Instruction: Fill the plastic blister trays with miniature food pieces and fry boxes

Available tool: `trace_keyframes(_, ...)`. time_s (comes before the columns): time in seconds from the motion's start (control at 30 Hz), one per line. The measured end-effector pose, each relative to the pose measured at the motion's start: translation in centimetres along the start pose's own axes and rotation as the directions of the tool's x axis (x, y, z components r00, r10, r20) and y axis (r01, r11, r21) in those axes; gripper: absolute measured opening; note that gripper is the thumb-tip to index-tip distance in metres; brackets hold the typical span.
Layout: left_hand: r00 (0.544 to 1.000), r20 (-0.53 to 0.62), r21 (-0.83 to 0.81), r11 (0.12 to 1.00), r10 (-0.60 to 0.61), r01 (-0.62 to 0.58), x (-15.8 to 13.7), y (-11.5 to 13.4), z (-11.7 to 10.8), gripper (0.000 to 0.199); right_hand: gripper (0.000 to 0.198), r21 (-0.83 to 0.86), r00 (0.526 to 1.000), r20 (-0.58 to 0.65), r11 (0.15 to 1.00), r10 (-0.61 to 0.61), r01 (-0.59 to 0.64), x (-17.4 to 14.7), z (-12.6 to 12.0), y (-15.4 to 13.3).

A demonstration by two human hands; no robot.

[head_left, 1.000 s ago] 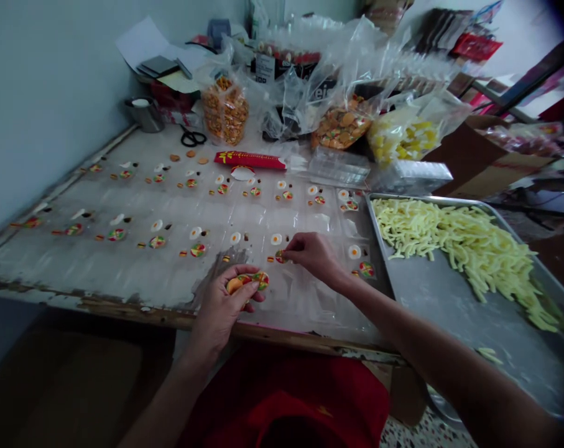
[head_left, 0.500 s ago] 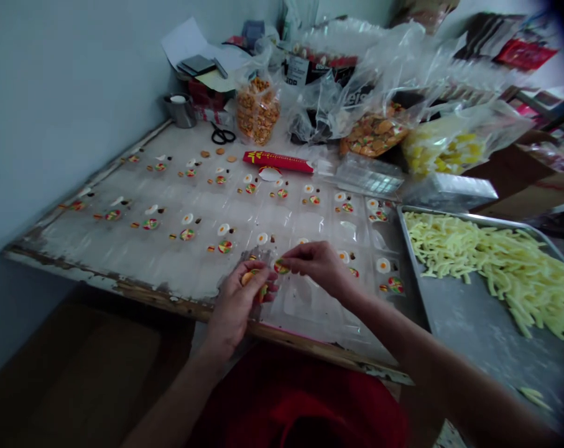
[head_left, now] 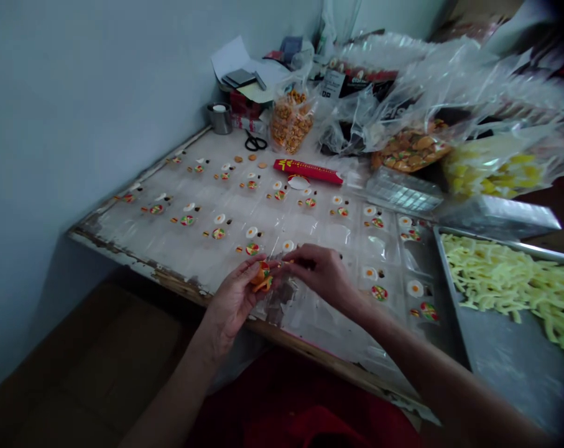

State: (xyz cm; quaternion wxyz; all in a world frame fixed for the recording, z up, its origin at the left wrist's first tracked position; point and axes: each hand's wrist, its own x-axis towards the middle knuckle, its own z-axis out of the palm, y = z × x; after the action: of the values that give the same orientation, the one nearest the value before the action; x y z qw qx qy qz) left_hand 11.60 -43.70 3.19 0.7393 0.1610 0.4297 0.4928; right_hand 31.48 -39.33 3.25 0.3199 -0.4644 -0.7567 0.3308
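My left hand (head_left: 232, 297) is closed around several miniature pizzas (head_left: 262, 277), round pieces with orange backs and red-green tops. My right hand (head_left: 321, 270) pinches a miniature pizza (head_left: 286, 262) between thumb and fingertips, close to my left fingertips. It is seen nearly edge-on and mostly hidden by the fingers. Both hands are over the front part of a clear plastic sheet with compartments (head_left: 305, 317). Just beyond the fingertips lies a miniature fried egg (head_left: 288, 246). To the left, another miniature pizza (head_left: 252, 249) lies beside a tiny burger (head_left: 239, 249).
A metal tray (head_left: 505, 336) of pale fry-shaped pieces (head_left: 500, 267) stands at the right. Behind are a red printed carton (head_left: 308, 171), black scissors (head_left: 255, 143), a metal cup (head_left: 220, 118) and a bag of small orange pieces (head_left: 291, 121). The table's worn front edge (head_left: 179, 285) runs below the hands.
The view has swung left, so the table things appear further right. My right hand has brought its pinched miniature pizza nearer my left fingertips and turned it edge-on. My left hand still holds its stack.
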Motion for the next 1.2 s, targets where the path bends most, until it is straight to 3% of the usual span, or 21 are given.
trace_keyframes(0.13, 1.000, 0.011, -0.036, 0.999, 0.024, -0.024, 0.1, -0.7, 0.6, 0.030, 0.019, 0.050, 0.942, 0.128, 0.951, -0.309, 0.305, -1.3, 0.9, -2.7)
trace_keyframes(0.23, 0.997, 0.025, -0.093, 0.994, 0.066, -0.063, 0.4, -1.3, 0.9, 0.026, 0.012, -0.072, 0.930, 0.170, 0.937, -0.327, 0.342, -1.1, 1.8, -3.7)
trace_keyframes(0.33, 0.999, 0.006, -0.148, 0.988, 0.050, -0.048, 0.7, -1.4, 0.7, 0.022, 0.011, -0.053, 0.985, 0.107, 0.988, -0.138, 0.144, -0.3, 2.5, -3.8)
trace_keyframes(0.4, 0.999, -0.033, -0.168, 0.985, 0.042, -0.047, 0.6, -1.2, 0.3, 0.017, 0.009, 0.149, 0.993, 0.047, 0.983, 0.105, -0.111, 0.3, 2.8, -3.3)
trace_keyframes(0.5, 0.999, -0.025, -0.140, 0.989, 0.040, -0.043, 0.3, -0.9, -0.2, 0.019, 0.020, 0.500, 0.913, 0.135, 0.769, 0.386, -0.399, 1.2, 3.4, -2.1)
trace_keyframes(0.57, 0.999, -0.015, -0.072, 0.996, 0.048, -0.049, -0.1, -0.9, -0.5, 0.027, 0.028, 0.598, 0.876, 0.205, 0.653, 0.437, -0.465, 1.5, 4.0, -1.4)
trace_keyframes(0.6, 0.998, -0.029, -0.029, 0.997, 0.064, -0.065, -0.3, -0.9, -0.7, 0.033, 0.030, 0.608, 0.871, 0.219, 0.637, 0.440, -0.474, 1.6, 4.3, -1.2)
trace_keyframes(0.7, 0.981, -0.132, 0.093, 0.987, 0.140, -0.129, -0.7, -0.9, -1.4, 0.043, 0.030, 0.543, 0.897, 0.150, 0.724, 0.416, -0.426, 2.0, 4.7, -0.8)
trace_keyframes(0.83, 0.960, -0.220, 0.145, 0.979, 0.175, -0.146, -0.8, 0.0, -3.2, 0.046, 0.029, 0.285, 0.924, -0.073, 0.896, 0.375, -0.341, 4.0, 3.6, 0.0)
trace_keyframes(1.07, 0.940, -0.247, 0.075, 0.971, 0.237, -0.225, -0.5, 3.1, -5.9, 0.036, 0.020, -0.119, 0.940, 0.045, 0.936, 0.338, -0.331, 8.6, 3.4, 1.0)
trace_keyframes(1.2, 0.954, -0.243, 0.019, 0.984, 0.177, -0.178, -0.7, 4.1, -5.5, 0.037, 0.020, -0.115, 0.941, 0.066, 0.939, 0.332, -0.323, 9.2, 4.2, 0.1)
